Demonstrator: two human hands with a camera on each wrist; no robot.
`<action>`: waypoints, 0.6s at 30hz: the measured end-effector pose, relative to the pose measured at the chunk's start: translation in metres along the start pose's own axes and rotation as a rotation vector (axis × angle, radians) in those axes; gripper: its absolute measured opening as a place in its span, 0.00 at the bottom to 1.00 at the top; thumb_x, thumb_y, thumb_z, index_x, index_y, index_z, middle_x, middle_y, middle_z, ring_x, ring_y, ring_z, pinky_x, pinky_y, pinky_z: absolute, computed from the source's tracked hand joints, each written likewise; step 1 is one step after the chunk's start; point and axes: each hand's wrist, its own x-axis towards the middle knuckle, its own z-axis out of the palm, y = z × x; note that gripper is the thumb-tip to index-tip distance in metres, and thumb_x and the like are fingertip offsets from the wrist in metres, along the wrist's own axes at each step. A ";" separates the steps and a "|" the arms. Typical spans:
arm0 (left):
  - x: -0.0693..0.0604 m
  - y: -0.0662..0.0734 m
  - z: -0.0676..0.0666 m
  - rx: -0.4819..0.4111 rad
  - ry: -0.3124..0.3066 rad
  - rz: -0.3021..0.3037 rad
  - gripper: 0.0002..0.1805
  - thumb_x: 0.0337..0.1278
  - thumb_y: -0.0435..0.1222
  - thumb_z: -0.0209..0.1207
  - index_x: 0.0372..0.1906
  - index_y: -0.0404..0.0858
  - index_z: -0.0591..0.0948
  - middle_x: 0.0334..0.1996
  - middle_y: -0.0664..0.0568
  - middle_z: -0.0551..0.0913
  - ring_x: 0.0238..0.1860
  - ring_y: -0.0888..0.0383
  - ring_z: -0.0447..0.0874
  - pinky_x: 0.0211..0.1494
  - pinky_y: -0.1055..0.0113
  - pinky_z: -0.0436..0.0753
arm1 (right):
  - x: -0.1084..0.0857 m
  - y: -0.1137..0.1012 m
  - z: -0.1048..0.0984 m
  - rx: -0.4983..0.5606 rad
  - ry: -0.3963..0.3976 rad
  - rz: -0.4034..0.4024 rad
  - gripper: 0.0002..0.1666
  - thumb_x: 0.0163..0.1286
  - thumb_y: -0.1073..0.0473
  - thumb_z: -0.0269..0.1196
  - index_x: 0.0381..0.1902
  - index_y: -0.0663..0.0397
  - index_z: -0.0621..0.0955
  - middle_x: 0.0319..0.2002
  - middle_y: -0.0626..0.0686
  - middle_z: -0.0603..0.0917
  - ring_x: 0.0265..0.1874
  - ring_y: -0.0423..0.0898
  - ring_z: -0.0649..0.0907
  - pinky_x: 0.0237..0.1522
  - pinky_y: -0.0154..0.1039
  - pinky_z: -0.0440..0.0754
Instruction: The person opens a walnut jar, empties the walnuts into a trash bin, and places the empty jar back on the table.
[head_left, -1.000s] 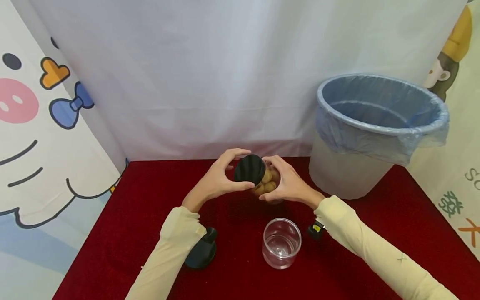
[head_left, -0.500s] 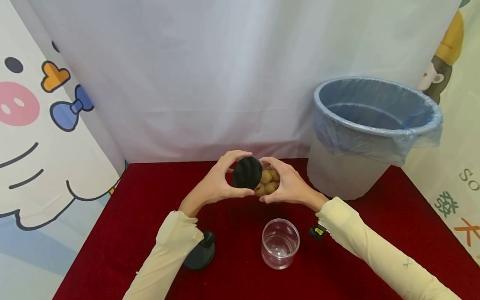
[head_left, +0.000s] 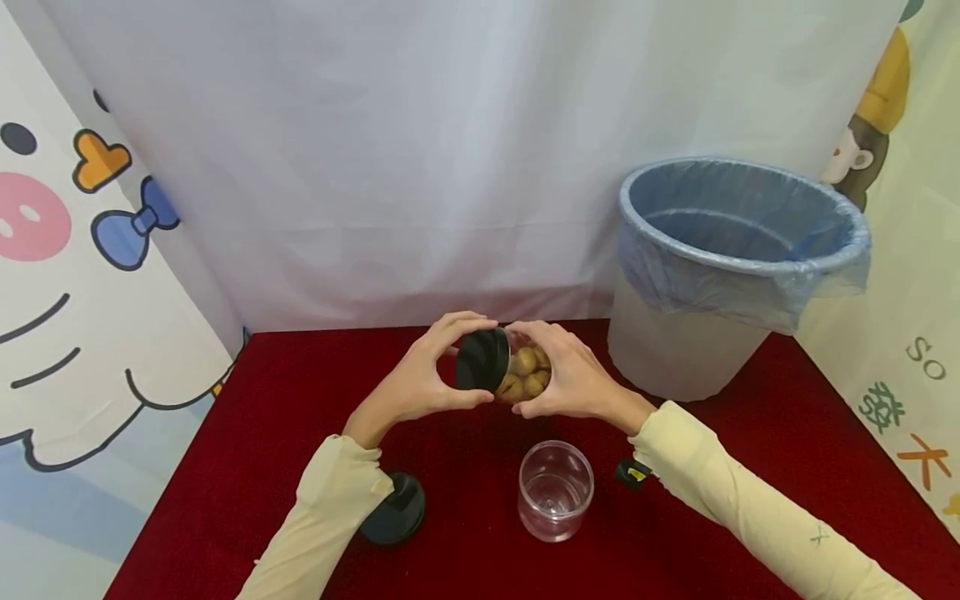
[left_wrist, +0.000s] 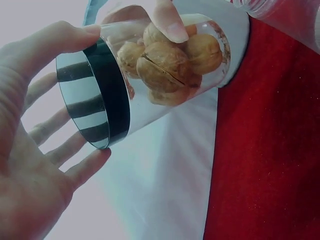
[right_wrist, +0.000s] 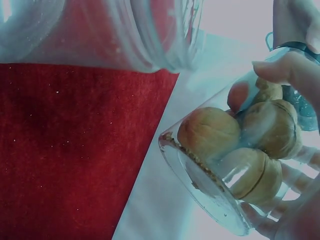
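Walnuts (left_wrist: 165, 65) fill part of a clear jar (right_wrist: 220, 175) held tilted above the cloth, its black lid (head_left: 480, 360) facing left. My left hand (head_left: 412, 379) grips the lid, thumb on one side and fingers on the other. Around the clear body curls my right hand (head_left: 573, 371), hiding part of it. The lid sits at the jar's mouth; I cannot tell whether it is loose. Nearer to me, an uncapped clear jar (head_left: 555, 492) stands upright on the cloth. A round black lid (head_left: 393, 508) lies partly behind my left sleeve.
A large bin (head_left: 675, 342) with a blue plastic liner stands at the back right. Red cloth (head_left: 465, 550) covers the table. A pale curtain (head_left: 420, 167) hangs behind it, with cartoon-printed panels on both sides.
The held jar has tipped further, so its lid now faces more to the left. Both hands keep their grip. The view has shifted slightly.
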 end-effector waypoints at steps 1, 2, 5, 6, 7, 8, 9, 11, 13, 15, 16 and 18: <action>0.000 0.000 0.000 -0.001 0.005 0.006 0.43 0.47 0.36 0.78 0.71 0.45 0.74 0.71 0.47 0.70 0.69 0.47 0.70 0.64 0.44 0.80 | 0.000 0.000 0.000 -0.005 0.001 -0.005 0.55 0.38 0.50 0.83 0.67 0.50 0.74 0.54 0.52 0.82 0.52 0.53 0.79 0.51 0.55 0.79; -0.001 0.000 0.000 0.001 0.011 0.013 0.42 0.46 0.37 0.78 0.71 0.45 0.75 0.70 0.47 0.70 0.68 0.47 0.72 0.63 0.45 0.81 | 0.000 -0.001 0.001 -0.010 0.003 -0.008 0.55 0.38 0.50 0.83 0.67 0.50 0.75 0.53 0.51 0.82 0.52 0.53 0.79 0.51 0.55 0.78; -0.001 -0.001 0.000 0.006 0.031 0.032 0.41 0.45 0.37 0.79 0.69 0.45 0.77 0.68 0.47 0.73 0.65 0.48 0.75 0.60 0.46 0.83 | -0.001 -0.002 0.001 -0.012 0.002 -0.016 0.55 0.39 0.50 0.83 0.67 0.50 0.75 0.52 0.51 0.82 0.52 0.53 0.79 0.52 0.56 0.78; -0.001 -0.002 0.001 0.008 0.036 0.038 0.41 0.44 0.37 0.79 0.69 0.45 0.77 0.67 0.47 0.74 0.65 0.48 0.75 0.59 0.46 0.84 | -0.002 -0.003 0.001 -0.010 0.001 -0.016 0.55 0.39 0.51 0.84 0.67 0.50 0.75 0.53 0.51 0.82 0.52 0.53 0.79 0.53 0.56 0.78; -0.002 -0.002 0.001 0.011 0.042 0.042 0.41 0.44 0.37 0.80 0.68 0.45 0.78 0.67 0.47 0.74 0.64 0.48 0.76 0.58 0.47 0.84 | -0.002 -0.003 0.002 -0.008 0.000 -0.016 0.55 0.39 0.51 0.84 0.67 0.50 0.75 0.53 0.51 0.82 0.52 0.52 0.79 0.53 0.56 0.78; -0.002 -0.002 0.001 0.013 0.047 0.044 0.41 0.43 0.37 0.80 0.68 0.45 0.78 0.66 0.48 0.75 0.64 0.48 0.76 0.58 0.48 0.85 | -0.002 -0.003 0.002 -0.006 -0.001 -0.015 0.55 0.39 0.50 0.84 0.67 0.50 0.75 0.54 0.51 0.82 0.52 0.52 0.79 0.53 0.56 0.78; -0.002 -0.003 0.001 0.015 0.052 0.047 0.41 0.43 0.37 0.80 0.68 0.45 0.79 0.66 0.47 0.75 0.63 0.49 0.77 0.57 0.48 0.85 | -0.003 -0.003 0.002 -0.003 -0.002 -0.013 0.55 0.39 0.50 0.84 0.67 0.50 0.75 0.54 0.51 0.82 0.52 0.52 0.79 0.53 0.56 0.78; -0.002 -0.003 0.001 0.019 0.061 0.051 0.41 0.42 0.37 0.80 0.67 0.44 0.79 0.65 0.47 0.76 0.62 0.49 0.77 0.56 0.49 0.85 | -0.003 -0.003 0.002 0.003 -0.002 -0.009 0.55 0.39 0.50 0.84 0.67 0.50 0.75 0.55 0.51 0.82 0.52 0.52 0.79 0.52 0.55 0.79; -0.002 -0.003 0.001 0.018 0.070 0.051 0.40 0.42 0.37 0.80 0.67 0.44 0.80 0.64 0.47 0.77 0.62 0.49 0.78 0.55 0.49 0.86 | -0.003 -0.003 0.003 0.007 -0.004 -0.005 0.55 0.39 0.49 0.84 0.67 0.49 0.75 0.55 0.51 0.82 0.52 0.51 0.79 0.50 0.54 0.80; -0.002 -0.004 0.002 0.014 0.085 0.043 0.40 0.41 0.37 0.80 0.66 0.44 0.80 0.64 0.47 0.77 0.60 0.49 0.79 0.54 0.50 0.86 | -0.002 -0.003 0.003 0.003 0.004 -0.012 0.55 0.38 0.49 0.84 0.67 0.49 0.75 0.55 0.51 0.82 0.52 0.51 0.79 0.51 0.54 0.80; -0.003 -0.004 0.003 0.006 0.098 0.035 0.40 0.42 0.37 0.80 0.66 0.44 0.80 0.63 0.47 0.78 0.58 0.49 0.79 0.53 0.51 0.86 | -0.002 -0.003 0.004 -0.006 0.015 -0.024 0.55 0.38 0.49 0.84 0.67 0.50 0.75 0.55 0.51 0.82 0.52 0.51 0.79 0.52 0.55 0.79; -0.003 -0.006 0.004 -0.008 0.130 0.011 0.39 0.43 0.37 0.80 0.66 0.44 0.80 0.62 0.48 0.78 0.55 0.49 0.80 0.50 0.53 0.87 | -0.001 -0.005 0.004 -0.028 0.040 -0.045 0.55 0.37 0.49 0.84 0.66 0.50 0.76 0.55 0.52 0.83 0.51 0.52 0.79 0.53 0.55 0.77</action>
